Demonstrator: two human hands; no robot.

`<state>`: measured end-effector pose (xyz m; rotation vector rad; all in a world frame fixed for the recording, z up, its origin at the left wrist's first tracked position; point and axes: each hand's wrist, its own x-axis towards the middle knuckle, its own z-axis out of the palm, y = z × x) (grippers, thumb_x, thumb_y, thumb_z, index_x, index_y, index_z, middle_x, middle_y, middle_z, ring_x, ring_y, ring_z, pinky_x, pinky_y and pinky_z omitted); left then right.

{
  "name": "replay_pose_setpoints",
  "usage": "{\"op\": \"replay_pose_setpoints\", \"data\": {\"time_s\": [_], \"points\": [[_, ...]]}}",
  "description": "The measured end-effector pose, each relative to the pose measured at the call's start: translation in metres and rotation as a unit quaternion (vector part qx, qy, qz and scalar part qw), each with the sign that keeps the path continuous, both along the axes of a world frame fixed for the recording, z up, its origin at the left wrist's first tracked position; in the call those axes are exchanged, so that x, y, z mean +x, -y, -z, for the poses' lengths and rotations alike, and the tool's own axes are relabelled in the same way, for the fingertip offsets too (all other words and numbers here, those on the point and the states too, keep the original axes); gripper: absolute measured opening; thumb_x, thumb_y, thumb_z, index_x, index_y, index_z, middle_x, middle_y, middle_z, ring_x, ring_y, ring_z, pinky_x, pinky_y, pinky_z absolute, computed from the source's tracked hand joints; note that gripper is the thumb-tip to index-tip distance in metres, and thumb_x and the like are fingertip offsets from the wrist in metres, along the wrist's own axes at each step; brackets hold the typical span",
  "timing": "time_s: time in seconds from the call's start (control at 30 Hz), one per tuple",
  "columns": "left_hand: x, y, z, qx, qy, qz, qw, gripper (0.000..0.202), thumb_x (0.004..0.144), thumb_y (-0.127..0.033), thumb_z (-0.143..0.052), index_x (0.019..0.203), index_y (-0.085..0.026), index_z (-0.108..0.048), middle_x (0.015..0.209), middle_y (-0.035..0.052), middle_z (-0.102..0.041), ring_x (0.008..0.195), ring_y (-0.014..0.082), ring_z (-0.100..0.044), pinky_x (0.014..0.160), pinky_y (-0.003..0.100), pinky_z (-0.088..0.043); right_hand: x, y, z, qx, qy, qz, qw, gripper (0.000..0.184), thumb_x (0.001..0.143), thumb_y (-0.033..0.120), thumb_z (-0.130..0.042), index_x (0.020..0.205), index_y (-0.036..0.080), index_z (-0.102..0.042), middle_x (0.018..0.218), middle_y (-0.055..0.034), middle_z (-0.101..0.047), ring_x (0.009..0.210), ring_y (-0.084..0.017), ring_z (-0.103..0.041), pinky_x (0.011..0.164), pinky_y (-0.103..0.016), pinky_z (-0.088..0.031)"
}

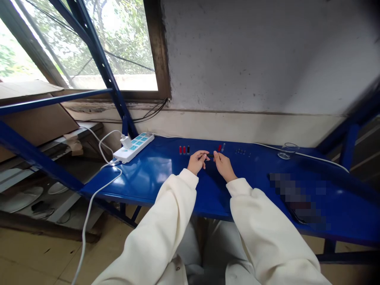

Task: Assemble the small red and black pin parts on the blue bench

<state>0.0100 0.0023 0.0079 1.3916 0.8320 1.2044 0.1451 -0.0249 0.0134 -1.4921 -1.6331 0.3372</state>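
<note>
Small dark slim rod-like object (211, 155), count one, held up between the two hands, over the far half of the glossy blue bench (166, 174). Long axis runs roughly left to right, along the length of the bench; one end toward each hand. Which end is the tip: cannot tell, too small and partly covered.

Left hand (198, 161): fingers bent, pinched at the object's left end. Right hand (224, 165): thumb and fingers closed on its right end. Both sleeves cream-white.

Just beyond the right hand: one red cylinder (219, 147) and one clear slim piece (223, 147), side by side, slanting. Left of the hands, a row of three short cylinders: two red ones (182, 150), one black one (188, 149), long axes pointing away from the person. Right of the hands: tiny dark bits (241, 151), several, too small to count surely.

Farther right, one clear round glass vessel (287, 151); nearer the person, one dark oblong item, pixelated (297, 202).

Far left of bench: one white power strip with blue socket faces (135, 146), one white plug (126, 141) in it. Writing: none legible.
</note>
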Motion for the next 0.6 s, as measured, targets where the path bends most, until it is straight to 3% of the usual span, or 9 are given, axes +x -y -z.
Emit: {"op": "replay_pose_setpoints", "data": {"time_s": [0.33, 0.6], "points": [[-0.0020, 0.0025, -0.0027, -0.038, 0.007, 0.005, 0.999, 0.033, 0.076, -0.035, -0.055, 0.099, -0.011, -0.056, 0.077, 0.0063, -0.063, 0.039, 0.0031, -0.047, 0.035, 0.016, -0.034, 0.0015, 0.0003, 0.0032, 0.051, 0.104, 0.042, 0.992, 0.046, 0.088, 0.048, -0.020, 0.065, 0.020, -0.048, 0.057, -0.0032, -0.054, 0.053, -0.014, -0.050, 0.053, -0.023, -0.030], [-0.0033, 0.0037, -0.0058, -0.010, 0.028, 0.012, 0.999, 0.032, 0.076, -0.034, -0.054, 0.097, -0.011, -0.056, 0.076, 0.0052, -0.062, 0.039, 0.0036, -0.048, 0.037, 0.017, -0.037, 0.0002, 0.0026, 0.0005, 0.092, 0.158, 0.063, 0.981, 0.043, 0.090, 0.041, -0.020, 0.068, 0.019, -0.050, 0.064, -0.0048, -0.056, 0.056, -0.013, -0.049, 0.052, -0.023, -0.026]]}}
